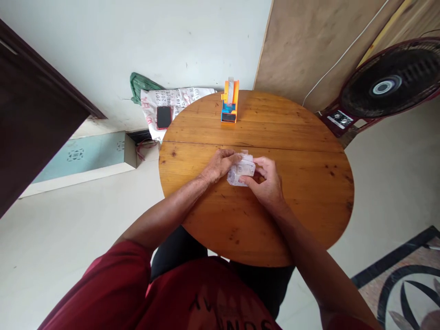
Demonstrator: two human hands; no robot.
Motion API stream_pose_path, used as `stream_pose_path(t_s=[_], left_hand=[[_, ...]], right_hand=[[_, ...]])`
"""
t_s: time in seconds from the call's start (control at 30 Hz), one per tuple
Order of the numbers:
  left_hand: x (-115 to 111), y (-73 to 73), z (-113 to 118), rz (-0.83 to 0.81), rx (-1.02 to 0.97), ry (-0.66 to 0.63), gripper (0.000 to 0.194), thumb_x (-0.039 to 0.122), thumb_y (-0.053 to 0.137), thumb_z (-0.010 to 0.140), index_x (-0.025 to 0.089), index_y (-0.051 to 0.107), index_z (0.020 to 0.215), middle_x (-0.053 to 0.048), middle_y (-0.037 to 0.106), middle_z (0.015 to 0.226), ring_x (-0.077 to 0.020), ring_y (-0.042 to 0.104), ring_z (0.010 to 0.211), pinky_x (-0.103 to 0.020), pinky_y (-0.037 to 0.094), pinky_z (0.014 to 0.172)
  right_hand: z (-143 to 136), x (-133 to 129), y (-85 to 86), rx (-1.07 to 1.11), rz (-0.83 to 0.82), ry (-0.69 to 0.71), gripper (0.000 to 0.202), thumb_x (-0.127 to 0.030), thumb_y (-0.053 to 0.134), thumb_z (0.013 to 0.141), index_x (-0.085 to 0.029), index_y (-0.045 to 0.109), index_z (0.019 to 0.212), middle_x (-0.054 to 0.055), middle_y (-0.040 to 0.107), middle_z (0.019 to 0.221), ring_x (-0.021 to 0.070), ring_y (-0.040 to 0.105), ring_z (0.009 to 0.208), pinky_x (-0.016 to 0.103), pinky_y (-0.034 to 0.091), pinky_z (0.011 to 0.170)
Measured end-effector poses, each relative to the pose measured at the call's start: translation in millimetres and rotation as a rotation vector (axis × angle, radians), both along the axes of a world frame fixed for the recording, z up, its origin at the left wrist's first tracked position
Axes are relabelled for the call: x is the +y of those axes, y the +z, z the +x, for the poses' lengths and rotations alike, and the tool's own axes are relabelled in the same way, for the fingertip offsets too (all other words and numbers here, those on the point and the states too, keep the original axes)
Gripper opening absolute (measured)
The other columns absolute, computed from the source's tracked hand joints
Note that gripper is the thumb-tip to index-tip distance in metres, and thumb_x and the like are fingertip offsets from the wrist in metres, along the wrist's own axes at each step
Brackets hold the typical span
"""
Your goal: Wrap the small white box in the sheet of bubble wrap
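Note:
Between my hands is a small translucent plastic piece, box-like with a pale, slightly pinkish tint [243,170]; its exact kind I cannot make out. My left hand [222,163] grips it from the left, thumb on its upper part and fingers curled behind. From the right, my right hand [268,181] pinches it, thumb on the near face and fingers at the far right side. Both hands are closed on the piece just above the middle of the round wooden table [302,178]. Some fingertips are hidden behind it.
An orange and blue tape dispenser [229,103] with a roll of clear tape stands at the table's far edge. Beyond the left edge, a dark phone-like slab [164,117] lies on a printed white sack [149,110]. A large fan [388,87] stands at the right.

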State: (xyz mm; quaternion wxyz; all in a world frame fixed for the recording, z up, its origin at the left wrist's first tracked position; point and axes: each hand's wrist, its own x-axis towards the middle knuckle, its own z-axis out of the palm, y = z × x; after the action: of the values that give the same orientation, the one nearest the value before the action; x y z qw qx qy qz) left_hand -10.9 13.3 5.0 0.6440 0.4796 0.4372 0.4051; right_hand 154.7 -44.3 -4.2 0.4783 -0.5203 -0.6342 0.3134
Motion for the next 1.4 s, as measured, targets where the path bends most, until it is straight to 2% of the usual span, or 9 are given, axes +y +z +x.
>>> stream_pose_path(t_s=[0.1,0.23,0.4,0.57,0.73,0.9,1.1,1.2,1.4], left_hand=[[2.8,-2.2,0.4,-0.003,-0.029,0.004,0.018,0.028,0.064,0.077,0.011,0.068,0.075,-0.003,0.062,0.063,-0.0110,0.052,0.055,-0.024,0.038,0.054],[3.4,-5.0,0.8,0.002,-0.027,0.005,0.018,0.029,0.064,0.077,0.012,0.065,0.070,-0.002,0.059,0.061,-0.0104,0.049,0.052,-0.025,0.035,0.052],[-0.7,0.2,1.1,-0.010,-0.023,0.006,0.018,0.028,0.064,0.080,0.013,0.064,0.071,0.000,0.057,0.059,-0.0093,0.048,0.051,-0.024,0.033,0.050],[-6.4,6.9,3.2,-0.022,0.002,-0.012,0.019,0.025,0.060,0.085,0.013,0.062,0.071,0.001,0.057,0.058,-0.0075,0.045,0.047,-0.023,0.032,0.048],[-7.6,1.4,6.7,-0.005,-0.007,0.012,0.019,0.025,0.061,0.086,0.013,0.063,0.071,0.002,0.059,0.059,-0.0068,0.046,0.047,-0.022,0.034,0.050],[-4.4,-3.5,7.0,-0.051,-0.077,0.018,0.016,0.027,0.066,0.079,0.013,0.065,0.072,0.001,0.060,0.059,-0.0080,0.048,0.047,-0.023,0.035,0.049],[-3.0,0.5,-2.5,-0.050,-0.039,-0.051,0.020,0.032,0.069,0.075,0.013,0.064,0.074,0.000,0.060,0.060,-0.0091,0.049,0.049,-0.024,0.035,0.050],[-3.7,6.4,-13.1,-0.021,-0.041,-0.178,0.021,0.030,0.071,0.071,0.013,0.066,0.081,-0.001,0.063,0.068,-0.0109,0.054,0.057,-0.024,0.038,0.056],[-5.2,16.5,-25.1,-0.010,-0.122,-0.446,0.048,0.030,0.082,0.066,0.013,0.066,0.108,-0.006,0.071,0.094,-0.0159,0.063,0.082,-0.026,0.046,0.072]], right_hand=[[2.2,0.1,6.6,-0.176,0.098,0.026,0.042,-0.038,0.077,0.076,-0.027,0.063,0.115,0.008,0.069,0.119,0.0265,0.068,0.106,0.045,0.057,0.091],[5.8,2.6,10.3,-0.294,0.155,0.042,0.038,-0.039,0.075,0.078,-0.028,0.070,0.115,0.009,0.068,0.118,0.0275,0.065,0.111,0.047,0.053,0.099],[7.2,3.5,11.0,-0.302,0.091,0.069,0.034,-0.043,0.075,0.079,-0.030,0.073,0.110,0.009,0.067,0.118,0.0277,0.064,0.111,0.048,0.051,0.100],[7.7,5.7,16.2,-0.278,0.030,0.129,0.031,-0.046,0.075,0.078,-0.029,0.074,0.105,0.007,0.070,0.110,0.0261,0.065,0.102,0.045,0.052,0.093],[6.5,8.3,14.6,-0.240,-0.015,0.152,0.028,-0.043,0.071,0.081,-0.026,0.074,0.103,0.007,0.069,0.103,0.0232,0.065,0.092,0.040,0.054,0.081],[6.1,8.3,10.8,-0.254,-0.011,0.115,0.029,-0.043,0.069,0.083,-0.025,0.072,0.106,0.007,0.069,0.106,0.0231,0.064,0.093,0.041,0.053,0.085],[5.8,7.3,14.1,-0.242,-0.069,0.108,0.026,-0.044,0.063,0.087,-0.027,0.069,0.105,0.006,0.071,0.108,0.0235,0.065,0.095,0.042,0.053,0.087],[4.4,7.2,10.6,-0.115,-0.112,0.096,0.036,-0.046,0.068,0.084,-0.027,0.062,0.113,0.007,0.070,0.117,0.0230,0.067,0.094,0.041,0.055,0.083],[5.3,7.6,-0.7,0.070,-0.173,0.011,0.096,-0.049,0.081,0.070,-0.027,0.030,0.149,0.009,0.072,0.110,0.0236,0.069,0.087,0.042,0.057,0.079]])
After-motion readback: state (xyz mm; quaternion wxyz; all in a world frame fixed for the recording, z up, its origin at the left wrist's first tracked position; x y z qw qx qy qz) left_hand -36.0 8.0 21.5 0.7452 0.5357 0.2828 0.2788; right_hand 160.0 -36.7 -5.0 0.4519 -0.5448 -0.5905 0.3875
